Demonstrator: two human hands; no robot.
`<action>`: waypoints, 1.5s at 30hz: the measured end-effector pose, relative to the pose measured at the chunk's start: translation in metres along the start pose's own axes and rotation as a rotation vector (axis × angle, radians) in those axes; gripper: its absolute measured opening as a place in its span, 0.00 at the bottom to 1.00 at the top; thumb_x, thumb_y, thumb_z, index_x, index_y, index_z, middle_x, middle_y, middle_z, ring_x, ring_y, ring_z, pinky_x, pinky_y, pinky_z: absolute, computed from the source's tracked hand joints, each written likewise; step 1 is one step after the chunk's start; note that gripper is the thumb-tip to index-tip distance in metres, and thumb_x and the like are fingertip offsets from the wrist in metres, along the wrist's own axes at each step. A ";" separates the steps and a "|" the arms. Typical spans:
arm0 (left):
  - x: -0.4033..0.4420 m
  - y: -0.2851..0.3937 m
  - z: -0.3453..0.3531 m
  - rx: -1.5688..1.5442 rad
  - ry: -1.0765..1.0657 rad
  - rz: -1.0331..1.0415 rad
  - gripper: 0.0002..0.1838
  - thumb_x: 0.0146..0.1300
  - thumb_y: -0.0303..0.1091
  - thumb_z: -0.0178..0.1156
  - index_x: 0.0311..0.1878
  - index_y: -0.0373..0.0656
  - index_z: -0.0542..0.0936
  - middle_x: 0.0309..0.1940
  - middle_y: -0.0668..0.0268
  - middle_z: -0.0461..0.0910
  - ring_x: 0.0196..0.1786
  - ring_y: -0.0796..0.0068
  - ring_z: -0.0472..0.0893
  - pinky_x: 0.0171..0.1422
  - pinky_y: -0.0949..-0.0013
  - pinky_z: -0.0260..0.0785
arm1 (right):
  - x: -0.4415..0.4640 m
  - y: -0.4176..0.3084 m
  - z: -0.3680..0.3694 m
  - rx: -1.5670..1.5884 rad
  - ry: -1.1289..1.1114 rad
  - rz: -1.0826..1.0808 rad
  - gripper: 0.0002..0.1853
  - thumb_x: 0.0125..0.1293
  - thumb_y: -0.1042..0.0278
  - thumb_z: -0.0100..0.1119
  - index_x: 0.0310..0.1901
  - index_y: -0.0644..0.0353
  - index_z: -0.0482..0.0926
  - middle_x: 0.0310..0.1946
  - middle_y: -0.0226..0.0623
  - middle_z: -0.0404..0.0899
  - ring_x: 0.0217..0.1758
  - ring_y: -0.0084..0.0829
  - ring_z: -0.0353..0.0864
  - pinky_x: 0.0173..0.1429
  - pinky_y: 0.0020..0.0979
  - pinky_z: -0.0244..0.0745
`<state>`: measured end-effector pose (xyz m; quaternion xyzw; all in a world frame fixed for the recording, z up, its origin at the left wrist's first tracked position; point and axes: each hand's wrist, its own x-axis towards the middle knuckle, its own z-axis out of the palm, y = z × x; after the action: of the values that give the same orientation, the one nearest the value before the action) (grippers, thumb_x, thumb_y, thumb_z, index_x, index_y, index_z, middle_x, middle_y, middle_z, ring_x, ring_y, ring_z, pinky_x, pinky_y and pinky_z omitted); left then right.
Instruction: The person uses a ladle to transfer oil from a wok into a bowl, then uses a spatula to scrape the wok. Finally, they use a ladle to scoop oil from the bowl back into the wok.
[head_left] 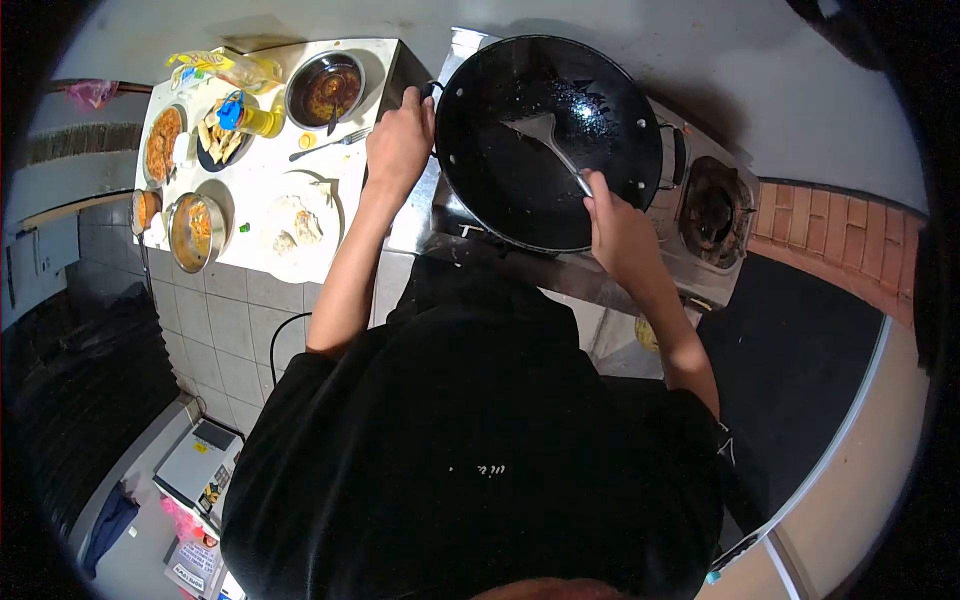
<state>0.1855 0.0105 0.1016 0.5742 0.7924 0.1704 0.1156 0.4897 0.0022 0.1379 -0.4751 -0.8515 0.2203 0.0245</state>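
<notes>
A large black wok [500,190] sits on the stove, its inside dark and shiny with small white specks. My left hand [397,145] is closed around the wok's left handle. In my right hand [617,222] is the handle of a metal spatula [541,128], whose flat blade rests inside the wok, left of a bright glare. The wok's right handle [680,158] is free of my hands.
Left of the wok, a white table [258,185] bears a bowl of dark sauce [326,90], a plate with dumplings [290,238], a metal bowl [190,232], bottles and a fork. A second burner [712,212] is at the right, near a brick ledge [830,225].
</notes>
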 end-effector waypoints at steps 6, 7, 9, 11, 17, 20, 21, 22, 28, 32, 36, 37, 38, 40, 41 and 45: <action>0.003 0.002 -0.001 -0.005 0.027 0.000 0.16 0.74 0.44 0.46 0.44 0.40 0.72 0.24 0.43 0.81 0.31 0.39 0.82 0.37 0.42 0.74 | -0.043 0.001 -0.042 0.061 -0.077 0.109 0.21 0.68 0.76 0.52 0.62 0.58 0.65 0.36 0.54 0.80 0.42 0.54 0.82 0.38 0.49 0.74; 0.004 0.002 0.000 -0.031 0.028 -0.010 0.17 0.74 0.46 0.46 0.44 0.40 0.72 0.25 0.42 0.80 0.33 0.37 0.81 0.38 0.41 0.73 | -0.048 0.005 -0.044 0.058 -0.082 0.103 0.21 0.68 0.76 0.52 0.62 0.58 0.65 0.36 0.54 0.80 0.42 0.54 0.82 0.38 0.49 0.74; 0.004 0.001 0.001 -0.056 0.026 -0.025 0.18 0.75 0.48 0.45 0.44 0.41 0.72 0.26 0.41 0.80 0.34 0.35 0.80 0.39 0.40 0.72 | -0.056 0.012 -0.042 0.032 -0.074 0.047 0.21 0.67 0.77 0.52 0.61 0.58 0.65 0.37 0.56 0.80 0.41 0.55 0.82 0.38 0.50 0.72; 0.004 0.001 0.002 -0.012 0.010 -0.038 0.17 0.74 0.47 0.46 0.45 0.41 0.73 0.26 0.42 0.80 0.34 0.36 0.81 0.39 0.41 0.72 | -0.058 0.011 -0.035 0.108 -0.066 0.012 0.20 0.68 0.77 0.51 0.61 0.58 0.65 0.36 0.56 0.80 0.40 0.57 0.81 0.38 0.51 0.71; 0.002 0.002 0.002 0.025 0.035 -0.013 0.16 0.74 0.45 0.46 0.44 0.41 0.73 0.25 0.46 0.81 0.31 0.41 0.82 0.37 0.44 0.75 | -0.044 -0.024 -0.011 0.384 -0.080 0.034 0.14 0.72 0.74 0.45 0.58 0.60 0.65 0.36 0.60 0.78 0.40 0.63 0.78 0.39 0.54 0.70; 0.000 0.001 0.002 0.020 0.032 -0.012 0.16 0.74 0.45 0.46 0.44 0.40 0.72 0.25 0.45 0.81 0.32 0.41 0.82 0.37 0.43 0.75 | -0.024 -0.034 0.001 0.447 -0.020 0.010 0.12 0.73 0.73 0.44 0.56 0.61 0.64 0.37 0.61 0.78 0.40 0.63 0.78 0.39 0.54 0.70; -0.001 0.001 0.001 0.020 0.030 -0.005 0.16 0.74 0.45 0.46 0.44 0.40 0.72 0.25 0.45 0.81 0.32 0.41 0.82 0.37 0.43 0.75 | -0.016 -0.032 0.004 0.392 0.005 0.012 0.12 0.73 0.74 0.44 0.56 0.61 0.64 0.37 0.60 0.78 0.40 0.62 0.79 0.39 0.54 0.70; -0.002 0.001 -0.001 0.009 0.014 -0.007 0.16 0.74 0.45 0.46 0.43 0.40 0.72 0.25 0.45 0.81 0.32 0.40 0.82 0.37 0.43 0.75 | -0.012 -0.031 0.006 0.337 0.031 0.016 0.12 0.73 0.74 0.44 0.56 0.60 0.65 0.38 0.60 0.78 0.40 0.62 0.79 0.39 0.54 0.70; 0.001 0.000 0.000 -0.031 -0.008 -0.028 0.19 0.75 0.48 0.45 0.49 0.41 0.74 0.27 0.40 0.80 0.35 0.35 0.80 0.41 0.41 0.72 | -0.027 -0.015 -0.059 0.159 -0.069 0.082 0.14 0.71 0.73 0.46 0.57 0.54 0.66 0.34 0.51 0.79 0.37 0.55 0.81 0.37 0.50 0.71; 0.004 0.000 0.002 -0.020 -0.004 -0.034 0.19 0.75 0.48 0.45 0.51 0.41 0.74 0.28 0.42 0.81 0.35 0.37 0.81 0.41 0.42 0.72 | -0.036 0.020 -0.067 0.129 -0.028 0.040 0.14 0.71 0.71 0.49 0.57 0.54 0.69 0.32 0.49 0.78 0.35 0.55 0.80 0.37 0.50 0.71; 0.004 -0.001 0.001 -0.025 -0.010 -0.034 0.18 0.75 0.48 0.45 0.50 0.42 0.74 0.28 0.43 0.81 0.35 0.38 0.81 0.40 0.42 0.72 | -0.035 0.054 -0.050 -0.015 0.009 -0.086 0.14 0.71 0.67 0.52 0.56 0.56 0.69 0.33 0.50 0.79 0.35 0.54 0.80 0.38 0.50 0.71; 0.004 -0.001 0.002 -0.014 0.010 -0.012 0.17 0.74 0.46 0.45 0.47 0.41 0.73 0.27 0.44 0.81 0.34 0.39 0.82 0.39 0.42 0.73 | -0.034 0.056 -0.044 -0.014 0.008 -0.085 0.14 0.71 0.67 0.52 0.56 0.56 0.69 0.33 0.50 0.79 0.35 0.54 0.80 0.38 0.50 0.71; 0.003 0.000 0.002 -0.002 0.032 0.010 0.16 0.74 0.45 0.45 0.44 0.41 0.72 0.25 0.45 0.81 0.33 0.41 0.82 0.38 0.43 0.75 | -0.031 0.057 -0.038 -0.064 -0.049 -0.072 0.12 0.71 0.66 0.52 0.54 0.58 0.69 0.33 0.50 0.80 0.36 0.54 0.81 0.38 0.50 0.72; 0.003 0.000 0.001 0.005 0.028 0.011 0.16 0.74 0.45 0.45 0.44 0.41 0.72 0.26 0.45 0.81 0.33 0.41 0.82 0.38 0.43 0.75 | -0.019 0.049 -0.032 -0.113 -0.105 -0.060 0.11 0.71 0.65 0.52 0.51 0.59 0.68 0.34 0.51 0.80 0.36 0.53 0.81 0.39 0.50 0.73; 0.004 0.001 0.000 0.011 0.023 0.012 0.16 0.74 0.45 0.45 0.45 0.41 0.72 0.26 0.45 0.81 0.33 0.41 0.83 0.39 0.43 0.75 | -0.012 0.041 -0.032 -0.142 -0.150 -0.037 0.10 0.72 0.65 0.51 0.48 0.61 0.68 0.34 0.51 0.80 0.37 0.53 0.82 0.39 0.50 0.74; 0.003 0.003 -0.001 0.011 0.004 -0.014 0.16 0.74 0.45 0.45 0.45 0.41 0.73 0.26 0.45 0.81 0.33 0.40 0.82 0.39 0.43 0.75 | 0.006 0.033 -0.025 -0.221 -0.075 -0.093 0.08 0.73 0.66 0.49 0.42 0.62 0.66 0.34 0.51 0.81 0.37 0.53 0.82 0.40 0.50 0.76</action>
<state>0.1866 0.0135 0.1039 0.5691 0.7975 0.1662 0.1118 0.5186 0.0304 0.1461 -0.4262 -0.8921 0.1414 -0.0499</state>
